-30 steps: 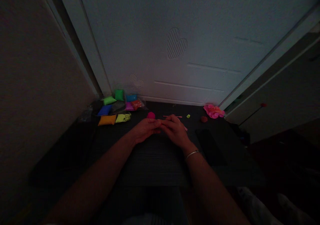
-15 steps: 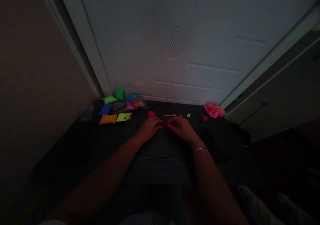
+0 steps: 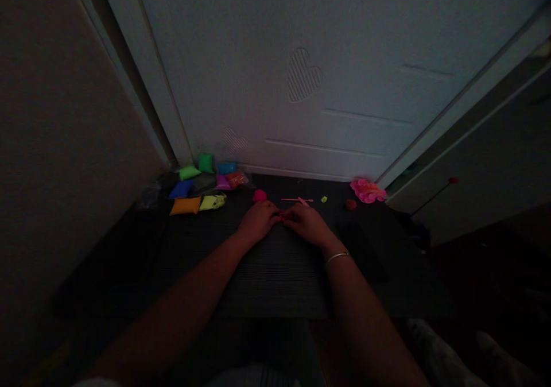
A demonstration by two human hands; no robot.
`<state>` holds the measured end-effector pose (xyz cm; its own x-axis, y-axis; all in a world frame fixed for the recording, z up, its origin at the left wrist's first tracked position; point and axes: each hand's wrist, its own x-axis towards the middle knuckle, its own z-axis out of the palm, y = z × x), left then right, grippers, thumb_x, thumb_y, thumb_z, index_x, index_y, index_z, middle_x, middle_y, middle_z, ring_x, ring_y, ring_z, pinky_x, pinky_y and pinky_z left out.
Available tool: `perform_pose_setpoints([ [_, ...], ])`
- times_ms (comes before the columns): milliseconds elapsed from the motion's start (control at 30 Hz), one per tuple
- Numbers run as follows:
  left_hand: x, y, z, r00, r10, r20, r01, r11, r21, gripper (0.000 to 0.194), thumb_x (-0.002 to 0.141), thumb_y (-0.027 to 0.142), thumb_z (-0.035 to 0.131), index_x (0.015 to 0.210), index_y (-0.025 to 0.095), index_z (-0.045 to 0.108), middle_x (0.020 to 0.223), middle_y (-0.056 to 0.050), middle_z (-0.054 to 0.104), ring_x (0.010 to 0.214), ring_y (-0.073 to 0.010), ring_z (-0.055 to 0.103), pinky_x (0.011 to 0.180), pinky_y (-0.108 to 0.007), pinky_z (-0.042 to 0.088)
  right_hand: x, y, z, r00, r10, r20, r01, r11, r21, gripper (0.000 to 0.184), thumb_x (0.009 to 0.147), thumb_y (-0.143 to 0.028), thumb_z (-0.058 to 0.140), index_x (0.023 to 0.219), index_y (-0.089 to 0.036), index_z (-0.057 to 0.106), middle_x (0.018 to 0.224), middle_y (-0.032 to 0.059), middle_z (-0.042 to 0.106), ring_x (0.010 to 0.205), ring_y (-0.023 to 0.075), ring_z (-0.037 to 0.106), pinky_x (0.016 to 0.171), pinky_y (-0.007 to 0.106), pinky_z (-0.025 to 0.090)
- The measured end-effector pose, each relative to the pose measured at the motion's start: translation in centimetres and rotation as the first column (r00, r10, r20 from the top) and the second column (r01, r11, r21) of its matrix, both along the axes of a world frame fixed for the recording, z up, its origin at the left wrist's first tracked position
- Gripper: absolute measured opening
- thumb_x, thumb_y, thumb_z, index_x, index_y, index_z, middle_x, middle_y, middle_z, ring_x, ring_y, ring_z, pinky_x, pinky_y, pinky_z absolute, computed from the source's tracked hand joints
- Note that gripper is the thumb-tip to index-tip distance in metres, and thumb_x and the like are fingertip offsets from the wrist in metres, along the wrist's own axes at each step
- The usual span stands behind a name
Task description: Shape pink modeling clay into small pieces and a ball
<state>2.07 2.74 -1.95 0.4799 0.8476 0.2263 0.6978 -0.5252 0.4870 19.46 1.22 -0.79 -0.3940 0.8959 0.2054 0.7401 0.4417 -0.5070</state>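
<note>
Between my two hands is a small piece of dark pink modelling clay [image 3: 282, 217], just above or on the dark table. My left hand [image 3: 259, 221] pinches its left end, and my right hand [image 3: 306, 223], with a bangle at the wrist, pinches the right end. The fingers hide much of the clay's shape. A bright pink clay ball [image 3: 259, 196] lies just beyond my left fingers. Thin pink tools [image 3: 297, 200] rest behind my right hand, one crossing the other.
Several coloured clay packets [image 3: 186, 205] lie at the back left. To the right are a small yellow-green piece [image 3: 324, 199], a reddish-brown lump [image 3: 350, 204] and a pink ruffled flower [image 3: 368, 190]. A white panel [image 3: 275, 100] with raised hearts stands behind the table [image 3: 275, 283].
My right hand has moved slightly left, closer to my left hand, and the clay between them shows a shorter span. One pink tool's visible tip looks more exposed.
</note>
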Motion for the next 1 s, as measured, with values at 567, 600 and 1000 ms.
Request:
perform_pose_setpoints([
  [567, 0.45, -0.34, 0.08, 0.995, 0.072, 0.076, -0.07, 0.997, -0.04, 0.02, 0.075, 0.033, 0.056, 0.08, 0.017, 0.068, 0.088, -0.008, 0.061, 0.088, -0.0226, 0.053, 0.081, -0.035, 0.039, 0.36, -0.06, 0.71, 0.986, -0.156, 0.061, 0.164, 0.974, -0.154, 0.021, 0.072, -0.038, 0.058, 0.08, -0.02, 0.066, 0.074, 0.0023, 0.067, 0.067, 0.0156, 0.06, 0.055, 0.024, 0.04],
  [600, 0.43, -0.35, 0.05, 0.993, 0.076, 0.086, -0.073, 0.996, -0.046, 0.02, 0.074, 0.033, 0.057, 0.081, 0.018, 0.068, 0.087, -0.008, 0.061, 0.088, -0.0227, 0.053, 0.081, -0.035, 0.039, 0.38, -0.07, 0.69, 0.986, -0.155, 0.055, 0.162, 0.975, -0.154, 0.021, 0.072, -0.038, 0.058, 0.08, -0.02, 0.066, 0.074, 0.0024, 0.067, 0.067, 0.0155, 0.06, 0.055, 0.024, 0.04],
  [1000, 0.35, 0.29, -0.73, 0.997, 0.022, 0.07, -0.022, 1.0, -0.007, 0.032, 0.074, 0.034, 0.058, 0.101, 0.019, 0.065, 0.101, -0.009, 0.058, 0.096, -0.0236, 0.05, 0.087, -0.037, 0.037, 1.03, 0.4, -0.22, 0.996, -0.055, 0.074, 0.059, 0.996, -0.061, 0.038, 0.074, -0.042, 0.057, 0.108, -0.023, 0.06, 0.082, 0.0042, 0.06, 0.096, 0.0213, 0.054, 0.079, 0.032, 0.042],
])
